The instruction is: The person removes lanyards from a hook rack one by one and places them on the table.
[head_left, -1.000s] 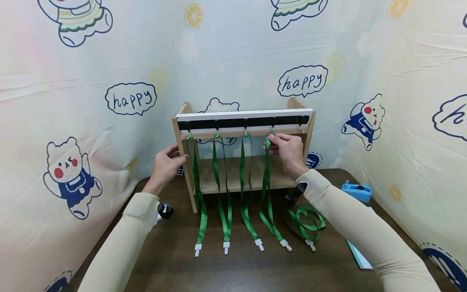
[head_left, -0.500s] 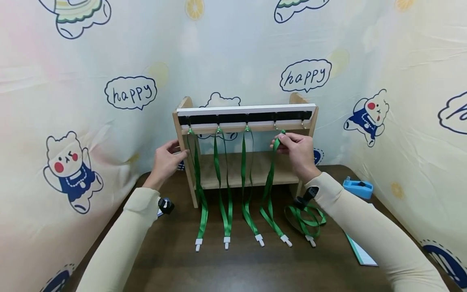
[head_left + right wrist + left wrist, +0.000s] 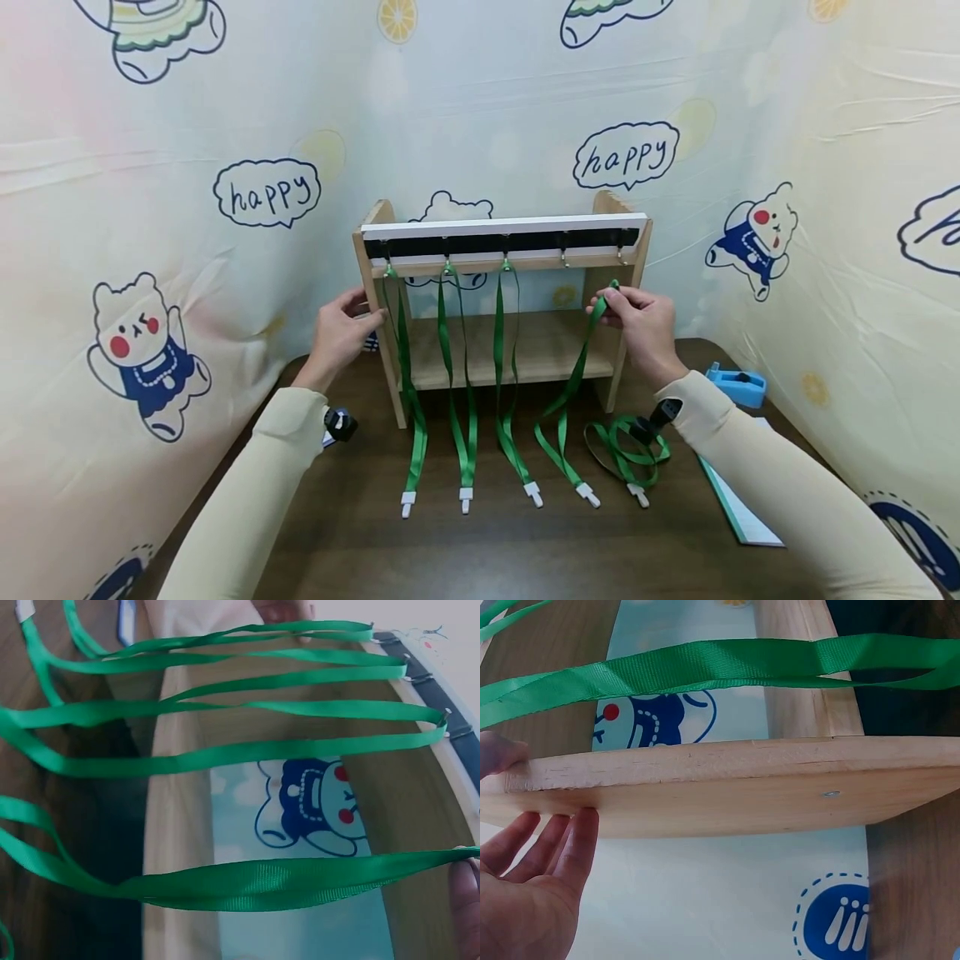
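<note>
My left hand (image 3: 341, 333) grips the left side panel of a wooden rack (image 3: 510, 325), thumb on the front edge and fingers behind; the left wrist view shows the fingers (image 3: 574, 840) against the panel's outer face. A green lanyard (image 3: 576, 371) is pinched near its loop top by my right hand (image 3: 641, 325), off the hooks, to the right of the rack's middle. Its white clip (image 3: 588, 494) lies on the table. Three other green lanyards (image 3: 499, 333) hang from hooks on the black strip (image 3: 465, 245), their clips on the table. The two rightmost hooks (image 3: 620, 252) hold nothing.
Another green lanyard (image 3: 630, 450) lies coiled on the dark table (image 3: 480, 550), below my right wrist. A blue tape dispenser (image 3: 737, 387) and a white pad with a teal edge (image 3: 742, 508) are at the right. Printed cloth (image 3: 480, 108) surrounds the table.
The lanyard in my right hand has come off the fourth hook from the left and moved right and slightly down with the hand. My left hand keeps its grip on the rack.
</note>
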The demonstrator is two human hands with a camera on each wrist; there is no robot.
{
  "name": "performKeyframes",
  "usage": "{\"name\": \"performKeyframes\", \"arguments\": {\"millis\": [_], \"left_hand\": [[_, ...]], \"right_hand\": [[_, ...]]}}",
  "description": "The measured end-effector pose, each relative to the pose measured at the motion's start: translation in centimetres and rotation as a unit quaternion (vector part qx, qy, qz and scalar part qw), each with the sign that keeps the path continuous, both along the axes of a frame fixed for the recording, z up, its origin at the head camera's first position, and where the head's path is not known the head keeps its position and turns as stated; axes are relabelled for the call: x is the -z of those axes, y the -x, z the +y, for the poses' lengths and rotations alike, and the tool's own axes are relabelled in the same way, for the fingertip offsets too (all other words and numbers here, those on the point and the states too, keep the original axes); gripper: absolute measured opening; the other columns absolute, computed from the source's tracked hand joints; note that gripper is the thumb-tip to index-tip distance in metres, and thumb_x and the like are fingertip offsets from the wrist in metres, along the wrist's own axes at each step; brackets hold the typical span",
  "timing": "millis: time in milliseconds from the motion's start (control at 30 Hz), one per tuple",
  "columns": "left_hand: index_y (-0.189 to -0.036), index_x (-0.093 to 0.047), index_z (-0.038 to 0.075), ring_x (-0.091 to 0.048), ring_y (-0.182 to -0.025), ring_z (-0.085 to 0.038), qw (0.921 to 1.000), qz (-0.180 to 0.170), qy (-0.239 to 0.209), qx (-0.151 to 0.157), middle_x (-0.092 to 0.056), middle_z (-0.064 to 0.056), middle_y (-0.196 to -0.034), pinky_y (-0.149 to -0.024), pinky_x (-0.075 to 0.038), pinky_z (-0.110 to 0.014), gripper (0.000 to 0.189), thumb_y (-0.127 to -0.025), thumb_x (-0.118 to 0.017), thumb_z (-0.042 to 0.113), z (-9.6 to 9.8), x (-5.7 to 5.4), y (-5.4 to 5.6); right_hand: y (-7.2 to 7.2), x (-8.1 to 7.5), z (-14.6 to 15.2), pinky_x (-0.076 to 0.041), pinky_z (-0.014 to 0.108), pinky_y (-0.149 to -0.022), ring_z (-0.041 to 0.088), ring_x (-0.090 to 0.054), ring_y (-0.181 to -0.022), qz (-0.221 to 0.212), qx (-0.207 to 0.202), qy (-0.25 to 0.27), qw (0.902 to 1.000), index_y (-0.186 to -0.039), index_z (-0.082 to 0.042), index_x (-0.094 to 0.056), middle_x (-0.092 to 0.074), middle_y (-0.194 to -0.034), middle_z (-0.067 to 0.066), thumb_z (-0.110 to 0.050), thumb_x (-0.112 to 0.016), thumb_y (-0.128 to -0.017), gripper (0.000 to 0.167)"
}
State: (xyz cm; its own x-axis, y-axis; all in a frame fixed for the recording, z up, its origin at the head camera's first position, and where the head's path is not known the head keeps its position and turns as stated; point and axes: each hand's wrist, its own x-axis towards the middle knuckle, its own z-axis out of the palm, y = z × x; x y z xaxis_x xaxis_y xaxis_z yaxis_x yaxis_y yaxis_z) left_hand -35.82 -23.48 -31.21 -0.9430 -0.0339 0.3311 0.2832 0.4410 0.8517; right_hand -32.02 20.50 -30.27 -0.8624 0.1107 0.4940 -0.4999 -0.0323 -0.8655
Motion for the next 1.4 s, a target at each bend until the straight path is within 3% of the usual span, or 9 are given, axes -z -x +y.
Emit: {"name": "performKeyframes", "arguments": {"millis": [200, 367, 767, 967, 1400], "left_hand": [[-0.150, -0.049, 0.013, -0.057, -0.132, -0.034, 1.0000, 0.001, -0.003, 0.004, -0.056, -0.016, -0.144, -0.108, -0.052, -0.052, 0.063, -0.095, -0.070, 0.036, 0.1, -0.1, 0.0], [-0.150, -0.048, 0.012, -0.056, -0.133, -0.034, 1.0000, 0.004, -0.003, 0.002, -0.056, -0.017, -0.145, -0.109, -0.051, -0.053, 0.063, -0.095, -0.070, 0.035, 0.1, 0.0, 0.0], [-0.150, -0.048, 0.013, -0.056, -0.133, -0.034, 1.0000, -0.001, -0.003, 0.002, -0.056, -0.016, -0.145, -0.109, -0.051, -0.052, 0.063, -0.095, -0.070, 0.036, 0.1, 0.0, -0.2], [-0.150, -0.048, 0.013, -0.057, -0.132, -0.034, 1.0000, -0.001, 0.000, -0.003, -0.056, -0.016, -0.145, -0.109, -0.051, -0.051, 0.063, -0.095, -0.070, 0.037, 0.1, 0.0, -0.2], [-0.150, -0.048, 0.013, -0.056, -0.134, -0.034, 1.0000, -0.005, 0.001, -0.006, -0.056, -0.016, -0.146, -0.109, -0.051, -0.052, 0.063, -0.095, -0.070, 0.036, 0.1, -0.2, -0.2]], "right_hand": [[-0.8, 1.4, 1.1, -0.063, 0.023, -0.076, 0.010, -0.078, -0.082, 0.006, 0.044, -0.064, 0.9969, -0.108, 0.007, -0.074, -0.079, -0.090, -0.003, -0.022, -0.064, -0.100, 0.031], [-1.6, 2.6, 1.4, -0.063, 0.029, -0.079, 0.008, -0.077, -0.082, -0.005, 0.057, -0.102, 0.9931, -0.108, 0.004, -0.075, -0.079, -0.092, 0.000, -0.031, -0.064, -0.100, 0.037], [-3.3, 5.0, 0.6, -0.063, 0.021, -0.074, 0.006, -0.076, -0.081, -0.024, 0.036, -0.164, 0.9855, -0.108, 0.002, -0.075, -0.078, -0.098, 0.016, -0.031, -0.061, -0.102, 0.036], [-4.2, 5.6, -0.2, -0.064, 0.025, -0.073, 0.007, -0.075, -0.080, -0.025, 0.014, -0.166, 0.9856, -0.105, 0.002, -0.075, -0.075, -0.099, 0.027, -0.026, -0.062, -0.102, 0.032], [-6.4, 7.4, -2.9, -0.065, 0.028, -0.073, 0.012, -0.077, -0.081, -0.083, -0.049, -0.172, 0.9804, -0.102, -0.002, -0.077, -0.078, -0.096, 0.020, -0.025, -0.064, -0.100, 0.027]]}}
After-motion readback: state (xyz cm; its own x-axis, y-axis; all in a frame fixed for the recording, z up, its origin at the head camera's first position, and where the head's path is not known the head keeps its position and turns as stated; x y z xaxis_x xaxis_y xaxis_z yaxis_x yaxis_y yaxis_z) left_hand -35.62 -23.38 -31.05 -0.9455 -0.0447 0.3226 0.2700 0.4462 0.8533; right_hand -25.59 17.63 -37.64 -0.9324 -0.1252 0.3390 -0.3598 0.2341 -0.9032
